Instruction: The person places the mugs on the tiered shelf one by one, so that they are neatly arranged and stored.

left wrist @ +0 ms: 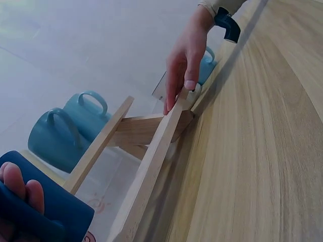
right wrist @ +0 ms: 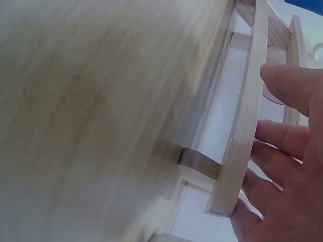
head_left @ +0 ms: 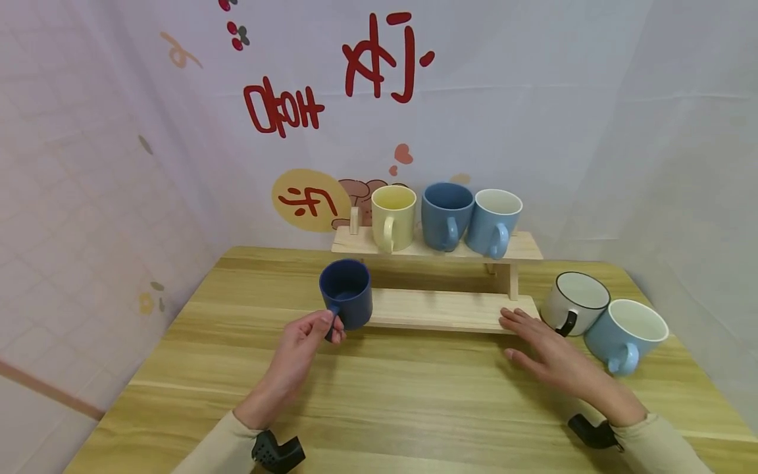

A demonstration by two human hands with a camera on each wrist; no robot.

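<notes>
A dark blue mug [head_left: 354, 308] is held upright by its handle in my left hand [head_left: 301, 343], in front of the left end of a two-tier wooden rack [head_left: 438, 309]. In the left wrist view, fingers curl through the handle of that mug [left wrist: 65, 206]. My right hand [head_left: 559, 359] rests its extended fingertips on the right end of the lower shelf. From the right wrist view, the fingers [right wrist: 282, 138] of this hand touch the shelf's front edge [right wrist: 247, 121]. On the upper shelf stand a yellow mug [head_left: 403, 220], a medium blue mug [head_left: 438, 214] and a light blue mug [head_left: 482, 227].
Right of the rack, a white mug with a black rim [head_left: 562, 299] stands beside another light blue mug [head_left: 622, 336]. Everything stands on a wood-grain table [head_left: 414, 401]. White printed cloth [head_left: 533, 85] hangs behind and at the sides.
</notes>
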